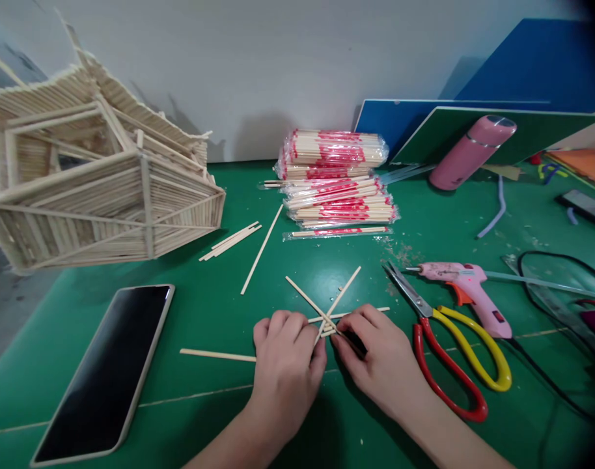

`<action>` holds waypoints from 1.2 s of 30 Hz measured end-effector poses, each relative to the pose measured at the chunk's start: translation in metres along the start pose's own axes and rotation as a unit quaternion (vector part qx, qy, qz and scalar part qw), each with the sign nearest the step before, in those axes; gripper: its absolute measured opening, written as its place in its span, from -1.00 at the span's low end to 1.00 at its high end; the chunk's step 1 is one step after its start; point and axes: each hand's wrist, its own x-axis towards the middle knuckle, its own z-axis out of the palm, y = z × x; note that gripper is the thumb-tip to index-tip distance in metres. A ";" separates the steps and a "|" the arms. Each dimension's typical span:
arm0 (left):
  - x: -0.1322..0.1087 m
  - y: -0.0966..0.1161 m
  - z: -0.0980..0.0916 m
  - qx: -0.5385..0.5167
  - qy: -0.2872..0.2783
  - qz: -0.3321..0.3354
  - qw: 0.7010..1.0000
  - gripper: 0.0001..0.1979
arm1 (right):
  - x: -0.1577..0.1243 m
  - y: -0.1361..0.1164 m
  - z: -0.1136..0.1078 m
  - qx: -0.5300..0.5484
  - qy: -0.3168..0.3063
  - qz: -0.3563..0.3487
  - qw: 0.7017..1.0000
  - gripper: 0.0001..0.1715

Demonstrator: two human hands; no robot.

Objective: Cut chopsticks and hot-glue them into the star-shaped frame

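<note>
Several thin wooden chopsticks [344, 290] lie crossed over one another on the green table, between my two hands. My left hand [288, 361] has its fingers curled round the near side of the crossing, and one long chopstick [217, 355] sticks out leftward from beneath it. Close by, my right hand [373, 355] pinches the sticks at the right of the crossing. My fingertips hide part of where the sticks meet. Scissors [424, 303] with red and yellow handles lie to the right, blades partly apart, beside a pink hot glue gun [473, 286].
A large chopstick-built model [146, 208] stands at the back left, above a phone [107, 371]. Wrapped chopsticks [341, 202] are piled along the wall. Loose chopsticks [232, 242] lie before the model. A pink flask [473, 153] leans against boards [454, 140]. A black cord [546, 378] trails right.
</note>
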 end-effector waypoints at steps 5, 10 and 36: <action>0.000 0.000 0.000 -0.004 0.006 -0.005 1.000 -0.87 | 0.000 0.001 0.002 0.017 0.003 0.002 1.000 -0.88; -0.001 0.000 0.001 -0.006 -0.001 -0.005 1.000 -0.86 | -0.001 0.003 0.003 0.022 0.003 0.006 1.000 -0.88; 0.000 0.000 0.003 -0.010 -0.014 -0.005 1.000 -0.82 | 0.000 0.002 0.003 0.015 0.011 0.002 1.000 -0.91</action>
